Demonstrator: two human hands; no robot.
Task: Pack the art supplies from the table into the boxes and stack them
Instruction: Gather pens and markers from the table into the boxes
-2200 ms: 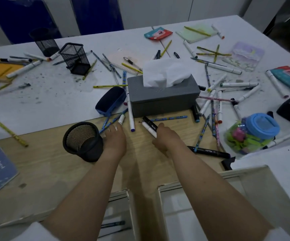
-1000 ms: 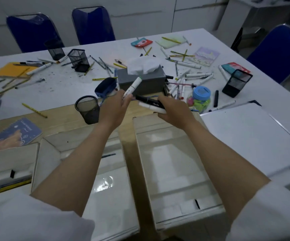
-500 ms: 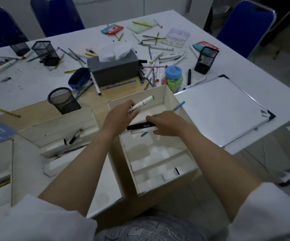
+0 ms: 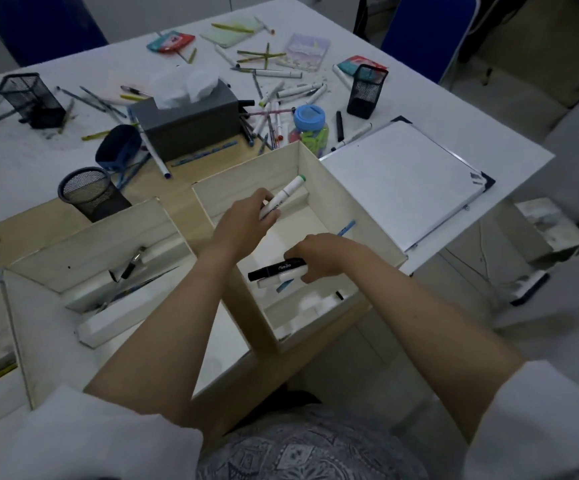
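While both hands hover inside the open cream cardboard box (image 4: 347,202), markers sink lower.
Left hand (image 4: 243,223) grips a white green-capped marker (image 4: 283,197); right hand (image 4: 322,256) clasps a black marker (image 4: 276,269), now deeper.

One head-worn view — looking steeply down, close over the box (image 4: 350,202).

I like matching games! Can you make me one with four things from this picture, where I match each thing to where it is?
Things:
1. green-tipped marker
2. black marker
3. tissue box
4. blue-lidded jar

Places:
A. in the right hand, low inside the white box
B. on the table, behind the white box's far corner
C. in the left hand, above the white box
D. on the table, left of the jar

Pairs: 1-C, 2-A, 3-D, 4-B
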